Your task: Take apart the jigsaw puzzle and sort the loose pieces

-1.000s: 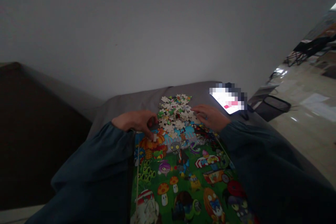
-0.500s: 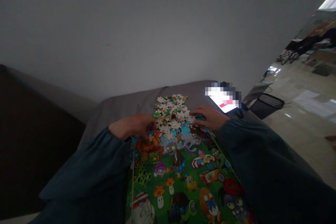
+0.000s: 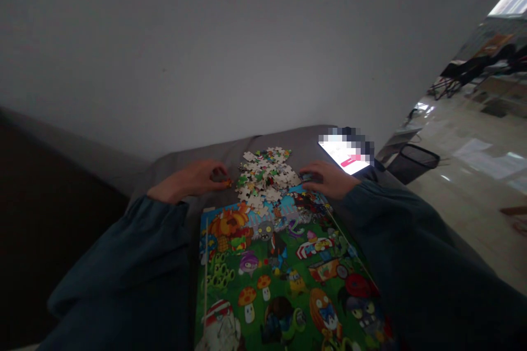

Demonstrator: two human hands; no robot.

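Observation:
A loose pile of jigsaw pieces (image 3: 265, 178), mostly white-backed, lies on a grey cloth surface (image 3: 197, 162). My left hand (image 3: 191, 180) is left of the pile, its fingertips pinching a small orange-and-dark jigsaw piece (image 3: 225, 182). My right hand (image 3: 327, 180) rests at the pile's right edge, fingers over a dark bluish jigsaw piece (image 3: 307, 177). Below the pile lies a large, colourful cartoon plants-and-zombies picture (image 3: 280, 269), its top edge touching the pile. My dark blue sleeves cover both forearms.
A smartphone (image 3: 346, 153) with a lit, pixelated screen lies beyond my right hand. A white wall rises behind the grey surface. Down to the right, a black wastebasket (image 3: 411, 163) stands on a shiny floor (image 3: 465, 186), with folding chairs (image 3: 461, 77) farther off.
My left hand has moved left, off the picture's top edge, with a small piece between its fingers. My right hand stays near the pile. The view has tilted slightly.

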